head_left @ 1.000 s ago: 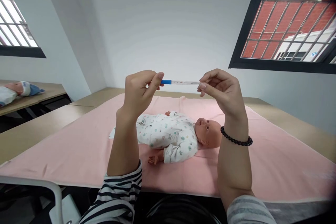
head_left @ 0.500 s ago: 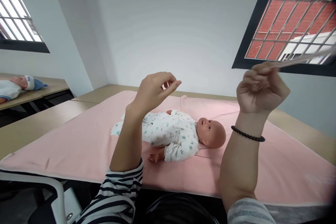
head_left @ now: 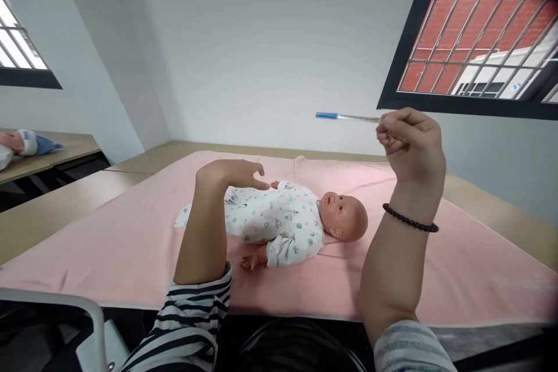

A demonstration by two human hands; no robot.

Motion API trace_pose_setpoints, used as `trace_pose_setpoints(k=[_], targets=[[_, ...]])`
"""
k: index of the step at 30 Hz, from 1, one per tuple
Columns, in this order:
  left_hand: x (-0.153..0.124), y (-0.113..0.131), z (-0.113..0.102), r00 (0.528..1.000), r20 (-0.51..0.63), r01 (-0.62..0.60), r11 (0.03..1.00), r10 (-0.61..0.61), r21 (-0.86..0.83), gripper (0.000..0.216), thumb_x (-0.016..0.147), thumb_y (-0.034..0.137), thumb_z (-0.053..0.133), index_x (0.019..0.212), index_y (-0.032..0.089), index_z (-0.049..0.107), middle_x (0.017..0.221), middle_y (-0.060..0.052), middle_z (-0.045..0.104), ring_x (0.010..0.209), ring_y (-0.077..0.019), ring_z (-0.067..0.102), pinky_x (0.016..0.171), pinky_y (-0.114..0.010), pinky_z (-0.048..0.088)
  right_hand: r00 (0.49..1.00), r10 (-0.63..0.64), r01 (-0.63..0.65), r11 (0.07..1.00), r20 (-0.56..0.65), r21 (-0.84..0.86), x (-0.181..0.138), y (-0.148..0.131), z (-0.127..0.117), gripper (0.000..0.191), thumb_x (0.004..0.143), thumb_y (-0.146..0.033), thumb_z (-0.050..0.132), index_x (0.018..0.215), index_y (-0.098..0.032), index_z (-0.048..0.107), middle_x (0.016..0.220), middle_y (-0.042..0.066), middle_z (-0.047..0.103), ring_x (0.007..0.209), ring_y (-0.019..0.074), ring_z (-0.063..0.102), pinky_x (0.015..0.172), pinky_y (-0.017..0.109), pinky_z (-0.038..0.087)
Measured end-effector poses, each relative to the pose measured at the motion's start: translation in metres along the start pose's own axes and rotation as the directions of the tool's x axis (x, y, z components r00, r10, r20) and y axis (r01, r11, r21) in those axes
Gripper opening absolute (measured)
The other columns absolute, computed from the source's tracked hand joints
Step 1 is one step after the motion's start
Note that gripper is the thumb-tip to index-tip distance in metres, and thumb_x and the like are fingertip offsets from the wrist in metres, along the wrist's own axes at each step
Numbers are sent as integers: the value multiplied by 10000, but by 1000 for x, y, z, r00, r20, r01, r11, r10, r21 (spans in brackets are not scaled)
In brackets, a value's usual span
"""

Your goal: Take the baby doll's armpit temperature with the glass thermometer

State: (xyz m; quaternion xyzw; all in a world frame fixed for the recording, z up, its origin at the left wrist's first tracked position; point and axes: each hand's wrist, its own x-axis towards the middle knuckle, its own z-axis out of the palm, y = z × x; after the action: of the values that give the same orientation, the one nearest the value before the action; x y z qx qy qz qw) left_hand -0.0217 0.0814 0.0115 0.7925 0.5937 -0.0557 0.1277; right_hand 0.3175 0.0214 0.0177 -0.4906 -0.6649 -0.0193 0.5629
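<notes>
My right hand (head_left: pixel 412 142) is raised above the doll's head, its fingers pinched round one end of a glass thermometer (head_left: pixel 357 118). The thermometer is a thin clear rod with a blue end (head_left: pixel 326 115), lying nearly level and pointing left. My left hand (head_left: pixel 231 174) hangs bent at the wrist over the doll's lower body, thumb and fingers apart, holding nothing. Below lies a baby doll (head_left: pixel 283 218) on its back, head to the right, in a white printed suit. My left hand and forearm hide part of its legs.
A pink sheet (head_left: pixel 143 244) covers most of the table (head_left: pixel 78 200). On another table at the far left lies a second doll with a blue-tipped cap (head_left: pixel 43 144). A white metal rail (head_left: pixel 56 296) curves at the lower left. Barred windows are in the walls.
My right hand has turned over at the wrist, swinging the thermometer from pointing right to pointing left. My left hand has dropped lower and to the left. The view has shifted slightly.
</notes>
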Motion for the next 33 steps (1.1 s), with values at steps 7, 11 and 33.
trace_pose_setpoints(k=[7, 11, 33], targets=[[-7, 6, 1, 991, 36, -132, 991, 133, -11, 742, 802, 794, 515, 1428, 398, 496, 1413, -31, 627, 1217, -314, 607, 919, -393, 486, 998, -67, 41, 637, 3, 770, 7, 3, 10, 175, 837, -426, 789, 889, -292, 690, 796, 6, 641, 710, 130, 604, 593, 237, 575], [6, 20, 9, 984, -3, -180, 982, 180, 56, 578, 838, 628, 589, 1332, 328, 590, 1299, -62, 686, 1061, -283, 661, 824, -355, 491, 999, -33, -13, 557, 38, 831, 11, -5, 17, 271, 791, -485, 790, 838, -263, 643, 776, -8, 597, 669, 111, 565, 529, 201, 526], [90, 84, 98, 764, -169, -619, 781, 622, 78, 114, 872, 169, 543, 940, 178, 633, 1032, -63, 703, 933, -225, 631, 697, -330, 393, 458, 629, -747, 655, 628, -112, -33, 226, 87, 205, 997, -323, 639, 1046, -126, 667, 1025, 65, 686, 875, 153, 674, 783, 321, 594]])
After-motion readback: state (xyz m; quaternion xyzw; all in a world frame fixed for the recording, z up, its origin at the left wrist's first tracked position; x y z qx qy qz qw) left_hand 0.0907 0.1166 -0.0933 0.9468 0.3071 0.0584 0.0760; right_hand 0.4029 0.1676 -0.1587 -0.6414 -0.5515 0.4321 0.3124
